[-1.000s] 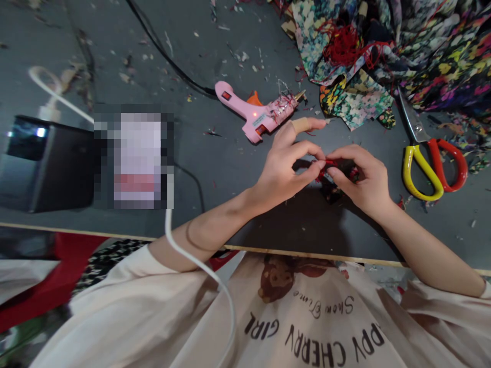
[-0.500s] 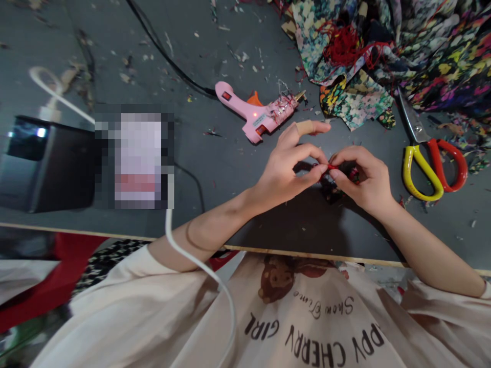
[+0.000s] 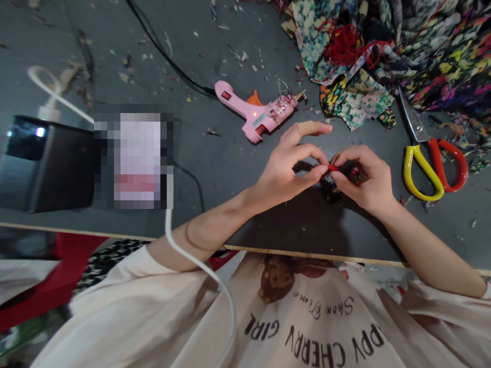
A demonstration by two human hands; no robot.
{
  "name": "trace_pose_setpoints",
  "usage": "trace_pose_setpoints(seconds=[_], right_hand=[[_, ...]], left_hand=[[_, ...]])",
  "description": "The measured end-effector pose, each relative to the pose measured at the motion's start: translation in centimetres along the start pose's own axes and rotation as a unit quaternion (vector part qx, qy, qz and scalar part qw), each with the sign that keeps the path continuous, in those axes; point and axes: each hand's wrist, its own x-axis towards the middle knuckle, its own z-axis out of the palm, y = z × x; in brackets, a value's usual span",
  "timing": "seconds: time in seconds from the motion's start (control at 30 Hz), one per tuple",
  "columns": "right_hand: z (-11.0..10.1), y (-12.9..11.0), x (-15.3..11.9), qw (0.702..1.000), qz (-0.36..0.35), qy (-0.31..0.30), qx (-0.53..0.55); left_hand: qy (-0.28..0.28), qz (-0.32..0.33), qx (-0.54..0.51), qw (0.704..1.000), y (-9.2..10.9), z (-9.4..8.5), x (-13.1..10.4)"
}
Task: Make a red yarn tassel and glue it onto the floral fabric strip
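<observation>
Near the table's front edge, my left hand [image 3: 286,166] pinches a small red piece [image 3: 332,167] between thumb and index finger. A tan bandage wraps one of its raised fingers. My right hand [image 3: 366,176] closes on the same red piece from the other side, fingertips almost touching the left ones. Dark floral fabric [image 3: 355,175] shows partly inside the right hand and below the fingertips; its full shape is hidden. A pink glue gun [image 3: 255,115] with an orange trigger lies just beyond my left hand, its small light lit.
Yellow-and-red-handled scissors [image 3: 422,168] lie at the right. Floral fabric [image 3: 433,56] with tangled red thread [image 3: 343,46] is piled at the upper right. A black box [image 3: 61,168], a pixelated object [image 3: 138,153] and a white cable [image 3: 199,263] are at the left.
My right hand has shifted very slightly to the right, and a little more of the red piece shows between the fingertips. My left hand stays nearly still.
</observation>
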Motion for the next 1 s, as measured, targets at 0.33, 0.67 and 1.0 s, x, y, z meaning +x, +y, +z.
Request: trace_pose_setpoints(seconds=[0.33, 0.67, 1.0], right_hand=[[-0.03, 0.04, 0.15, 1.0, -0.013, -0.013, -0.011], [-0.14, 0.29, 0.32, 0.998, -0.051, -0.024, -0.012], [-0.16, 0.34, 0.41, 0.996, -0.075, -0.015, -0.038]], left_hand=[[-0.008, -0.009, 0.006, 1.0, 0.36, -0.05, 0.03], [-0.026, -0.018, -0.004, 0.999, 0.51, -0.18, 0.04], [-0.016, -0.014, 0.002, 1.0, 0.6, -0.22, 0.08]])
